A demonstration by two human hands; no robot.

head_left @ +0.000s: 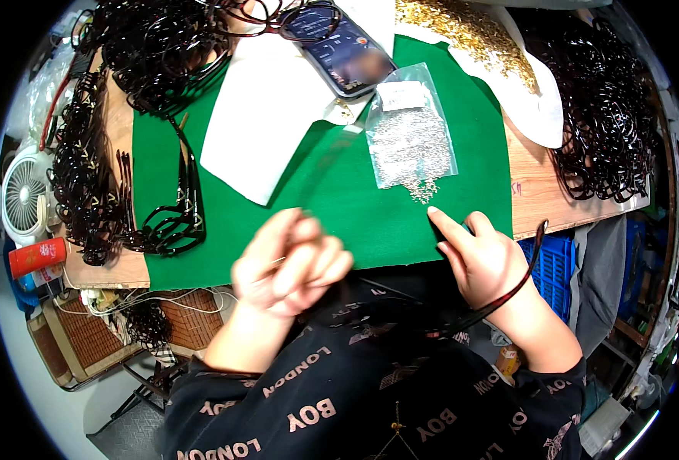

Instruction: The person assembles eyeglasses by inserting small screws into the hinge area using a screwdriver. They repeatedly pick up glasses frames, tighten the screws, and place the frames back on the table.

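While the head view shows both bare hands near the front of a green mat (385, 239), the work centres on tiny silver-coloured pieces and dark eyewear. Right hand (483, 261): index finger extended, its tip just short of a small spill of silver pieces (421, 188); thumb apart from it. Dark brown eyeglass temple (512, 294) runs past this hand's wrist side, its tip up and to the right, its other end lost against the dark shirt (370, 383). Cannot tell whether the curled fingers grip it. Left hand (292, 264): raised left of centre, fingers bent inward, motion-blurred; cannot tell what, if anything, is pinched.

Silver pieces spill from the lower end of a clear plastic bag (410, 146), flat on the mat beyond the right hand, a pale label near its top. Just beside it, a phone (347, 50) lies screen up, partly over a white sheet (255, 126). Dark frames (163, 57) heap at upper left; more stand folded (177, 226) on the mat's left side. Gold-coloured pieces (473, 34) spread over white material at upper right, beside another dark heap (604, 115). White fan (26, 188) at far left.
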